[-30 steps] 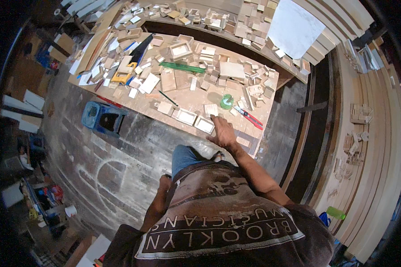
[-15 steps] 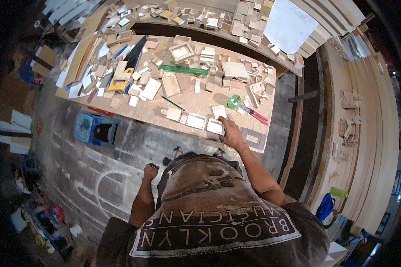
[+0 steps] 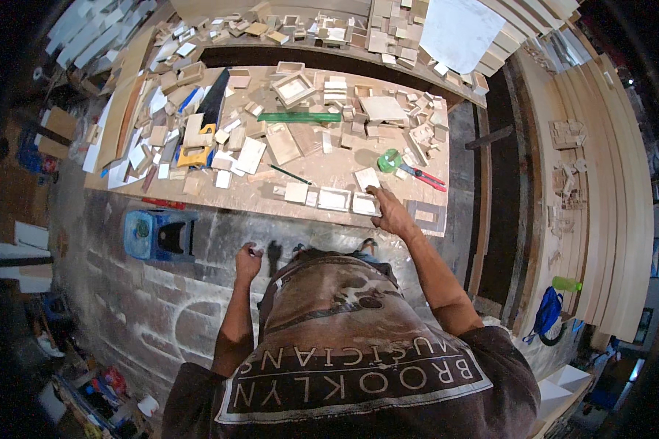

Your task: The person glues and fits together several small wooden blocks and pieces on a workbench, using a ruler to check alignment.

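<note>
At the front edge of the workbench, my right hand point(image 3: 394, 212) grips the right end of a small open wooden box point(image 3: 364, 203). Left of it stands a similar wooden box point(image 3: 334, 199), and beyond that a squarish wood piece point(image 3: 296, 192). A flat wood piece point(image 3: 367, 178) lies just behind the gripped box. My left hand point(image 3: 248, 261) is held low before the bench, off its surface. Its fingers are curled around something small that I cannot make out.
A green tape roll point(image 3: 389, 160) and red-handled pliers point(image 3: 426, 177) lie behind my right hand. On the bench point(image 3: 227, 192) are a pencil point(image 3: 291, 174), green strip point(image 3: 299, 117), yellow-handled saw point(image 3: 198, 155) and many wood offcuts. A blue plastic stool point(image 3: 143, 234) stands on the floor.
My left hand has risen slightly toward the bench edge. My right hand stays at the same box, and the whole view has shifted a little.
</note>
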{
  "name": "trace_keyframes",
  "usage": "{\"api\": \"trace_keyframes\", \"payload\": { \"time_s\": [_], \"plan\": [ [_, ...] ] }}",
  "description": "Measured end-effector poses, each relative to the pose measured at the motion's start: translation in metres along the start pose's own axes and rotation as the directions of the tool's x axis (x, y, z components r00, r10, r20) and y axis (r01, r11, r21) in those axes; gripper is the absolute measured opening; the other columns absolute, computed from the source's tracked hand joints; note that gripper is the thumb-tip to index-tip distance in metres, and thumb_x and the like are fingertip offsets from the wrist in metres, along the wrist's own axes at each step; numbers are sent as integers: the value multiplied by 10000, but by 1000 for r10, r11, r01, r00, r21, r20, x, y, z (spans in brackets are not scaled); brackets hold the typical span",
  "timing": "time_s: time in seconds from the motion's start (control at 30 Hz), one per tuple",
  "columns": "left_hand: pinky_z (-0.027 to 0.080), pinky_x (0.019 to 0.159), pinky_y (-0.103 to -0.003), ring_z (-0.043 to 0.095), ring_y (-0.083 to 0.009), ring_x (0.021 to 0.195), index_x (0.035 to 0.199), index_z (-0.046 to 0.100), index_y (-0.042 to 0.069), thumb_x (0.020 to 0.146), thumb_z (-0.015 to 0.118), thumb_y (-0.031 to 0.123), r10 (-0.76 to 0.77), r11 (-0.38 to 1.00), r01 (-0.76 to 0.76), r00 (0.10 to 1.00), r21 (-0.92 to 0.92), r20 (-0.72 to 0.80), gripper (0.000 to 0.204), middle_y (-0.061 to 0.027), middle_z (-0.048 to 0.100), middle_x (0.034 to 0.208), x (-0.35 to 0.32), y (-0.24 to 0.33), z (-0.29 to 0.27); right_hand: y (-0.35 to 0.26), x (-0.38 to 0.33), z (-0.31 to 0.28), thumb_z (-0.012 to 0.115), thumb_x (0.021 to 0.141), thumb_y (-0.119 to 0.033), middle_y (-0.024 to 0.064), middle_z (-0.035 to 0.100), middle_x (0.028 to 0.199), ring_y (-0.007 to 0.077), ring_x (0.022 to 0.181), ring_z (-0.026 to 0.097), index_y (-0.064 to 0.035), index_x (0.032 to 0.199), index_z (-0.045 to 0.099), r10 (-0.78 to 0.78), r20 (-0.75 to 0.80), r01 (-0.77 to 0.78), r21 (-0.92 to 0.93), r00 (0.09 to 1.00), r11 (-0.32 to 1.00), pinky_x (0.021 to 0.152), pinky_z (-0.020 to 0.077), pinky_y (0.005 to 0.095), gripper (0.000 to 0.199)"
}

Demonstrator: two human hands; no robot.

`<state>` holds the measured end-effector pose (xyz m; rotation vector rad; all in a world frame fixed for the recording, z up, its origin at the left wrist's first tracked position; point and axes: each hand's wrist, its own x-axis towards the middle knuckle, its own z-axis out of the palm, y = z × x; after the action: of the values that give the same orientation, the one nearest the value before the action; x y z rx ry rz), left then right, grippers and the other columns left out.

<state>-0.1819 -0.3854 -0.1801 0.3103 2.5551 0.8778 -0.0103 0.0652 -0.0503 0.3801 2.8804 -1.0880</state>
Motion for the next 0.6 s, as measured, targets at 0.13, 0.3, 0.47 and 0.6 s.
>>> {"api": "trace_keyframes", "payload": {
  "time_s": [0.13,0.3,0.47,0.6],
  "plan": [
    [540,768,-430,705,-336,833,1085,689,0,838,764,171,85,996,-83,993,29,-78,309,-197,708,862,18,53,-16,2,-1,5,767,701,-16,220,551,1356,430,1310,485,-93,1461,400,-56,-56,53,-51,997,997,1119,423,454,847],
    [547,761,-425,709,-345,809,1088,689,-10,845,755,163,182,982,-181,983,53,-9,305,-204,713,851,16,55,-10,0,-3,6,759,709,-14,218,550,1362,421,1317,480,-92,1472,393,-29,-35,29,13,999,999,1118,422,453,850],
    [552,790,-411,714,-330,826,1101,693,-6,847,757,156,-8,999,6,999,40,53,308,-197,726,863,-8,43,6,5,-4,8,767,694,-5,218,558,1337,420,1290,500,-81,1479,392,8,-46,-7,12,999,1000,1098,439,456,873],
    [554,803,-406,716,-318,833,1129,684,0,844,769,165,-148,988,141,980,62,134,340,-191,731,866,-19,32,11,9,-7,4,800,699,-58,230,541,1357,417,1273,514,-78,1486,383,-34,-41,33,-33,999,999,1080,450,458,891]
  ]
}}
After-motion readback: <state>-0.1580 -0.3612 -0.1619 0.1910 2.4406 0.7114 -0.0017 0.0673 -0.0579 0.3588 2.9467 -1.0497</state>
